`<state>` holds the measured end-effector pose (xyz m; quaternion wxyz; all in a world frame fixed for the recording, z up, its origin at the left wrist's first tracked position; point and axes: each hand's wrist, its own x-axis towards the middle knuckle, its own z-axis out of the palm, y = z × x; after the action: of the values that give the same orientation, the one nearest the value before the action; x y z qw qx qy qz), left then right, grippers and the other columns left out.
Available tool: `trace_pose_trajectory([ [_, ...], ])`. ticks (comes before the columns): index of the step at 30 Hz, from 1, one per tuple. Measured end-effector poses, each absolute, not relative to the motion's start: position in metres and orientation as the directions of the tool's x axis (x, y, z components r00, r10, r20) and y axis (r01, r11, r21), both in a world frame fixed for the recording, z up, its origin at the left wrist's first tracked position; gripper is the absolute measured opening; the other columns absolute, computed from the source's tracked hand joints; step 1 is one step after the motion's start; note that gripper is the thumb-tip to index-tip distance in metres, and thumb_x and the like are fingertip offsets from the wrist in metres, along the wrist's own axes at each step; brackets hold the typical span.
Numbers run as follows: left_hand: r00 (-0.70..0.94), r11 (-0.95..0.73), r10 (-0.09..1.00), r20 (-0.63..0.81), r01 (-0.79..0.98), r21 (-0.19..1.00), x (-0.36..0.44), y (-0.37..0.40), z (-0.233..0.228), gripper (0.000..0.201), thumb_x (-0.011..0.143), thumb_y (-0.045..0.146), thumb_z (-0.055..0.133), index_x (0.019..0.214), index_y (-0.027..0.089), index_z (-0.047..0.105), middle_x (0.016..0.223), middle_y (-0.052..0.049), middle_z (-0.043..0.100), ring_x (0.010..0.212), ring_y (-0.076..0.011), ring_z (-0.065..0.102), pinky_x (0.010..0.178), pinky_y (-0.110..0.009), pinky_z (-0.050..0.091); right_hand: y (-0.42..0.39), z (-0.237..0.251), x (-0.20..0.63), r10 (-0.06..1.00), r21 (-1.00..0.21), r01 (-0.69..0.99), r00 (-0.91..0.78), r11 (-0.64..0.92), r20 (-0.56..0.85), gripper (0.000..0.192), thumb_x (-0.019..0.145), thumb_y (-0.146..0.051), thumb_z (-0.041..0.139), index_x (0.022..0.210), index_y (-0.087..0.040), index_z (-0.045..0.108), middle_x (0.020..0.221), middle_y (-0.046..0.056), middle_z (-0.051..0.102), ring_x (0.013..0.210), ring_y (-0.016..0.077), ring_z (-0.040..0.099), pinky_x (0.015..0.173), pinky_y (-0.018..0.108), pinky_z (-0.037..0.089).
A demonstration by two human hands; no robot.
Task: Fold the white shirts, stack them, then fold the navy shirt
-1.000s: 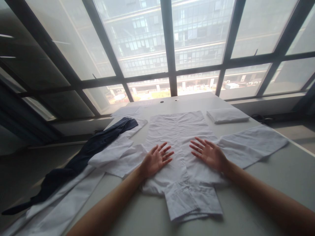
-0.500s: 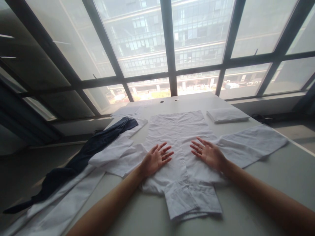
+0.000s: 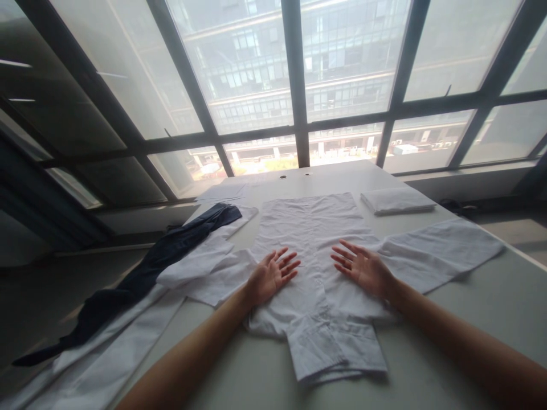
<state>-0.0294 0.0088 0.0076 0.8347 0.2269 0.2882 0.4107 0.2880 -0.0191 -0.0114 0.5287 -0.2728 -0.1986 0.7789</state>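
Observation:
A white button-up shirt (image 3: 314, 228) lies spread on the white table (image 3: 482, 310), its collar pointing toward me and its sleeves out to both sides. Over the shirt's left half is my left hand (image 3: 272, 278), palm turned up and fingers apart, holding nothing. My right hand (image 3: 363, 269) mirrors it over the right half, also palm up with spread fingers and nothing in it. Whether the backs of the hands touch the cloth I cannot tell. The right sleeve (image 3: 440, 250) stretches out flat beyond my right hand.
Dark navy cloth (image 3: 171, 256) and more white cloth (image 3: 106, 353) lie along the table's left edge. A folded white cloth (image 3: 397, 200) rests at the back right. Papers (image 3: 222, 192) lie at the back left. Large windows (image 3: 342, 62) stand behind the table.
The view has shifted very slightly, so the scene sits a little farther right. Both hands keep their open, palm-up pose, and the shirt has not moved.

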Motion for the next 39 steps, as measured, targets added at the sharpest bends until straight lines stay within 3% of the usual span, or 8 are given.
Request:
trace_pose_trajectory([
  [7, 0.484, 0.575, 0.812, -0.326, -0.568, 0.589, -0.030, 0.011, 0.007, 0.060, 0.101, 0.028, 0.055, 0.155, 0.021, 0.029, 0.146, -0.018, 0.054, 0.122, -0.0293, 0.065, 0.095, -0.042, 0.055, -0.011, -0.014, 0.296, 0.946, -0.570, -0.762, -0.181, -0.308, -0.269, 0.048, 0.104, -0.047, 0.038, 0.147, -0.027, 0.041, 0.143, 0.016, 0.057, 0.127, 0.0269, 0.062, 0.100, 0.053, 0.055],
  [15, 0.464, 0.563, 0.819, -0.336, -0.543, 0.622, -0.031, 0.012, 0.007, 0.055, 0.102, 0.029, 0.052, 0.152, 0.015, 0.036, 0.141, -0.021, 0.058, 0.117, -0.0294, 0.067, 0.094, -0.040, 0.055, -0.003, -0.022, 0.312, 0.977, -0.634, -0.766, 0.038, -0.108, -0.211, 0.045, 0.102, -0.046, 0.041, 0.146, -0.040, 0.042, 0.146, 0.005, 0.056, 0.134, 0.0209, 0.056, 0.107, 0.049, 0.051],
  [21, 0.451, 0.556, 0.822, -0.348, -0.506, 0.659, -0.028, 0.009, 0.009, 0.049, 0.098, 0.023, 0.058, 0.144, 0.012, 0.046, 0.141, -0.022, 0.059, 0.115, -0.0288, 0.068, 0.094, -0.036, 0.056, -0.016, -0.005, 0.295, 0.917, -0.590, -0.710, -0.365, -0.385, -0.160, 0.051, 0.103, -0.047, 0.043, 0.148, -0.022, 0.044, 0.143, 0.016, 0.059, 0.133, 0.0257, 0.057, 0.111, 0.051, 0.047],
  [26, 0.445, 0.556, 0.822, -0.355, -0.492, 0.670, -0.026, 0.009, 0.011, 0.043, 0.096, 0.019, 0.061, 0.138, 0.013, 0.052, 0.138, -0.021, 0.060, 0.111, -0.0272, 0.070, 0.091, -0.033, 0.057, -0.012, -0.010, 0.297, 0.865, -0.585, -0.640, -0.409, -0.498, -0.290, 0.050, 0.103, -0.038, 0.049, 0.148, -0.018, 0.040, 0.144, 0.020, 0.058, 0.124, 0.0256, 0.064, 0.103, 0.047, 0.054],
  [29, 0.439, 0.554, 0.824, -0.358, -0.488, 0.675, -0.027, 0.009, 0.010, 0.044, 0.096, 0.018, 0.061, 0.139, 0.013, 0.052, 0.138, -0.021, 0.060, 0.111, -0.0270, 0.070, 0.091, -0.033, 0.058, -0.002, -0.012, 0.312, 0.894, -0.590, -0.673, -0.312, -0.446, -0.321, 0.043, 0.103, -0.030, 0.048, 0.144, -0.020, 0.043, 0.145, 0.020, 0.056, 0.121, 0.0257, 0.067, 0.095, 0.046, 0.059],
  [33, 0.424, 0.549, 0.826, -0.371, -0.457, 0.700, -0.027, 0.009, 0.008, 0.048, 0.096, 0.019, 0.061, 0.141, 0.011, 0.048, 0.138, -0.023, 0.060, 0.112, -0.0273, 0.070, 0.090, -0.032, 0.058, 0.012, -0.012, 0.333, 0.927, -0.592, -0.776, 0.025, -0.219, -0.375, 0.038, 0.097, -0.018, 0.046, 0.133, -0.027, 0.050, 0.145, 0.013, 0.057, 0.114, 0.0223, 0.069, 0.086, 0.044, 0.065],
  [36, 0.403, 0.540, 0.832, -0.382, -0.429, 0.724, -0.026, 0.008, 0.007, 0.047, 0.098, 0.021, 0.058, 0.142, 0.012, 0.045, 0.137, -0.023, 0.061, 0.110, -0.0262, 0.071, 0.090, -0.032, 0.058, 0.016, -0.014, 0.338, 0.892, -0.600, -0.800, 0.258, -0.019, -0.372, 0.035, 0.094, -0.016, 0.046, 0.126, -0.027, 0.054, 0.143, 0.011, 0.057, 0.114, 0.0188, 0.069, 0.086, 0.037, 0.065],
  [39, 0.393, 0.539, 0.833, -0.389, -0.421, 0.729, -0.025, 0.008, 0.008, 0.043, 0.099, 0.021, 0.056, 0.140, 0.014, 0.045, 0.135, -0.021, 0.063, 0.108, -0.0243, 0.072, 0.089, -0.031, 0.058, 0.014, -0.014, 0.334, 0.894, -0.616, -0.785, 0.319, 0.063, -0.314, 0.031, 0.092, -0.017, 0.047, 0.119, -0.027, 0.058, 0.140, 0.009, 0.059, 0.115, 0.0173, 0.068, 0.090, 0.034, 0.063],
])
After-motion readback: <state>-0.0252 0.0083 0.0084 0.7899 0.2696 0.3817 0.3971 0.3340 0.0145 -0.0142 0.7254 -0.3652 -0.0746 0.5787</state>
